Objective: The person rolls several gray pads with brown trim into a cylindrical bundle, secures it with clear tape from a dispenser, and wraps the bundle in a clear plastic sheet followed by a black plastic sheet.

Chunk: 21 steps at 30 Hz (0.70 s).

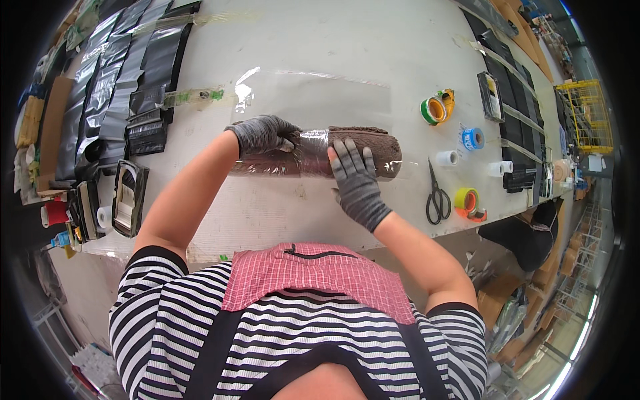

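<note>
A brown rolled-up textile [367, 148] lies crosswise on the white table, its fuzzy right end bare. Clear plastic bag film [313, 141] covers its left and middle parts, and a flat sheet of the film spreads out behind it. At the roll's left part my left hand [265, 135], in a grey glove, has its fingers curled closed on the film; the fingertips are partly hidden. My right hand [359, 187], gloved alike, rests on the front of the roll right of the middle, with fingers stretched out and apart.
To the right lie black scissors [437, 197], an orange tape dispenser [438, 108], a blue tape roll [473, 139] and a yellow-orange tape dispenser [469, 202]. Stacked black plastic bags [160, 60] line the left; more black bags [513, 87] lie far right. A black-framed box [127, 200] stands front left.
</note>
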Available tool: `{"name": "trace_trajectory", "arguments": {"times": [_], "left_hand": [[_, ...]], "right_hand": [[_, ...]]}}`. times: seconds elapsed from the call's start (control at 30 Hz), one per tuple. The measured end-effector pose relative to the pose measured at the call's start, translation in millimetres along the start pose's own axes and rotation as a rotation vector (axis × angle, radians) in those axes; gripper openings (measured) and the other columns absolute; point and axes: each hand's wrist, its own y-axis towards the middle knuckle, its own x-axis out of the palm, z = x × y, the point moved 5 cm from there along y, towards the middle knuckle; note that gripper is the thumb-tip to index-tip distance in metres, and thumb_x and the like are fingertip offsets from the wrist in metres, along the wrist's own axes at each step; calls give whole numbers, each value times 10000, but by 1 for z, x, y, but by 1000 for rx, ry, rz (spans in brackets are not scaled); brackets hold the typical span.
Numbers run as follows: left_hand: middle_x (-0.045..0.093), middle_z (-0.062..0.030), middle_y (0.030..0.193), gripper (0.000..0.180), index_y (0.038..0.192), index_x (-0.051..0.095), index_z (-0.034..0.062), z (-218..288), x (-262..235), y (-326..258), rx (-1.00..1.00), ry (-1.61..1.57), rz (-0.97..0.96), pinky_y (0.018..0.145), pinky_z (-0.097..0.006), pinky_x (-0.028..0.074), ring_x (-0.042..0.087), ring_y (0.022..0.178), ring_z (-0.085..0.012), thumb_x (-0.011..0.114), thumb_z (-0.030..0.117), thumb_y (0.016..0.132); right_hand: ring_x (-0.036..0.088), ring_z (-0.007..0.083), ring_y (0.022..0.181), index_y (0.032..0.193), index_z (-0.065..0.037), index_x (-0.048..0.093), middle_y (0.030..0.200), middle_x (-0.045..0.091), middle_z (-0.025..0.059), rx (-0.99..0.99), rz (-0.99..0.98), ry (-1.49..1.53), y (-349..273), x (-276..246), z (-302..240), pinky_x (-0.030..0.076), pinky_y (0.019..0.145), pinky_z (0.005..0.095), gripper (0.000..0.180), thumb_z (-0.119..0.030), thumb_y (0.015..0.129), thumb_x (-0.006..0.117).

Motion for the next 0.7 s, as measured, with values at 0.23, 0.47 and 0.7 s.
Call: {"name": "trace_trajectory", "arguments": {"times": [0.23, 0.47, 0.7], "left_hand": [[700, -186, 1045, 222, 1049, 719, 79, -39, -95, 7, -82, 593, 491, 857, -383, 523, 671, 946, -302, 664, 219, 886], [515, -155, 1402, 729, 1366, 504, 50, 31, 22, -48, 531, 949, 484, 1132, -459, 312, 459, 1329, -306, 746, 398, 773], [514, -162, 1307, 884, 1389, 389, 9, 19, 6, -18, 59, 887, 426, 1051, -439, 365, 488, 1231, -319, 800, 351, 685]], "right_hand": [[388, 308, 1359, 1447, -108, 360, 1446, 413, 139, -104, -126, -15, 72, -8, 26, 246, 1143, 547, 993, -284, 598, 843], [471, 313, 1280, 1416, -123, 414, 1364, 501, 118, -67, -346, 82, 106, -8, 53, 311, 1124, 484, 988, -359, 575, 875], [587, 363, 1136, 1354, -96, 491, 1222, 623, 163, -61, -426, 200, 127, -20, 55, 440, 1007, 424, 946, -373, 544, 894]]}}
